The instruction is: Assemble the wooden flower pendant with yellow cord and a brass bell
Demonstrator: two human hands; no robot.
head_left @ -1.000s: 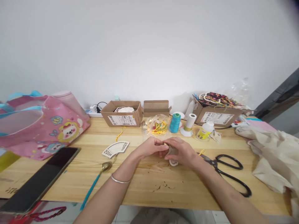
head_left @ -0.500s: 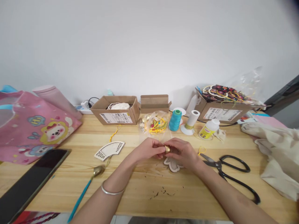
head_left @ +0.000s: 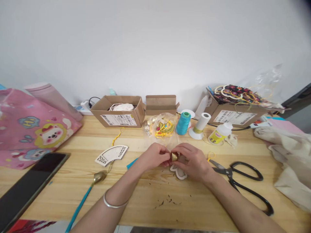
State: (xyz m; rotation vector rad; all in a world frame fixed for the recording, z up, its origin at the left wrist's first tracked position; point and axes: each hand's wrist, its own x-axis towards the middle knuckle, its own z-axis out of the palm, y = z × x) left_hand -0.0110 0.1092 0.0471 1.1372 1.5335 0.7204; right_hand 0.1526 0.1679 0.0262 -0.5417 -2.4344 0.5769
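Observation:
A small gold bell [head_left: 174, 157] is between my two hands above the middle of the table. My right hand [head_left: 194, 160] grips it with thumb and fingers around its right side. My left hand [head_left: 155, 157] is closed at the bell's left end; what its fingertips pinch is hidden. A bit of teal cord or tassel [head_left: 131, 163] shows beside my left wrist. Partly under my right hand is a pale wooden cutout with a scalloped edge [head_left: 180, 173]. To the left rests a fan-shaped wooden piece [head_left: 112, 154] with another gold bell [head_left: 99, 176] and a teal tassel [head_left: 79, 208].
Black-handled scissors [head_left: 229, 173] lie open at right. Behind my hands stand a teal thread cone [head_left: 183, 123], a white spool [head_left: 202, 123], a glue bottle [head_left: 221, 132] and a bag of yellow cords [head_left: 164, 127]. Cardboard boxes [head_left: 119, 119] line the wall. A phone [head_left: 31, 184] lies left.
The bell has turned slightly between my fingers and shows more of its side. The teal strip has come into sight by my left wrist. The view has shifted slightly.

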